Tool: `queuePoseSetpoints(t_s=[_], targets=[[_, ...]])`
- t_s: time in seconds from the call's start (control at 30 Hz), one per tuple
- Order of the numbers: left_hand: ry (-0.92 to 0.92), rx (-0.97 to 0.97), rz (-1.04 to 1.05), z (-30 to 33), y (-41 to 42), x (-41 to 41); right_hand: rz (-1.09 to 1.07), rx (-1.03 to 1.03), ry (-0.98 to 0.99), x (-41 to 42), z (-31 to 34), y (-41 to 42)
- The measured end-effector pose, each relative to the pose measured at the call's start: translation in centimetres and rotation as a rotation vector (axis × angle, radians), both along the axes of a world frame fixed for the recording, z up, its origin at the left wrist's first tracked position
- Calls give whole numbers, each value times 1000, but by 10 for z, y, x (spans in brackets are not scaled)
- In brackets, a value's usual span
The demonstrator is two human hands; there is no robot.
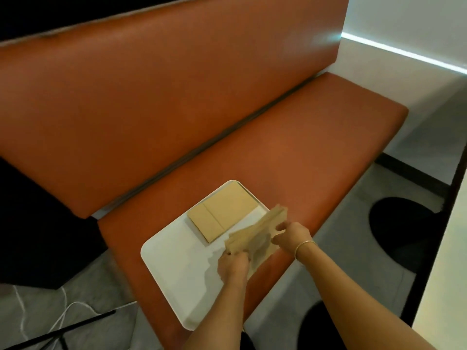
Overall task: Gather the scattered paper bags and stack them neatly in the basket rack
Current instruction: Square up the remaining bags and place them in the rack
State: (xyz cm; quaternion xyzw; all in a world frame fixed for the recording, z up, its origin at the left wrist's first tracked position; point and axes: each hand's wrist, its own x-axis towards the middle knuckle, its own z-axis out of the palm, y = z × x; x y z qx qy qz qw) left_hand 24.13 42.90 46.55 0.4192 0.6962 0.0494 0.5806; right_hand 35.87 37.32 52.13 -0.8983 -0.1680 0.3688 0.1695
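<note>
Bags [255, 238] gripped both hands, tray [177, 279] edge

Tray [174, 281] left half bare; flat bag [223, 214] fills far corner (backrest [164, 97] apparently well behind).

A tray [174, 281] lies on the bench [290, 152] seat, in front of the backrest [164, 97], and a flat stack of paper bags [223, 213] rests on the tray's far end. Over the tray's right edge, nearer than that stack, a bundle of bags [255, 238] is held between the left hand [233, 266] at its near end and the right hand [293, 234] at its right side. On the floor [32, 319] left of the bench lie a cable [63, 314] and a rod [58, 332].
</note>
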Motion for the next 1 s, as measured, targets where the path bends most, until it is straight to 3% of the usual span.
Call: queuePoseSetpoints(t_s=[0.13,0.3,0.57,0.73,1.0], targets=[[-213,170,-28,53,-14,-17,-65,78,-55,-18,30,-17],[-391,318,-306,129,-20,-51,-301,374,-93,-45,92,-65],[-606,371,-677,225,-74,-98,-347,738,-219,-93,188,-187],[-730,371,-913,243,-139,-93,-418,815,-58,-104,200,-298],[-776,261,-1005,227,-273,-45,-826,825,-309,-120,181,-437]])
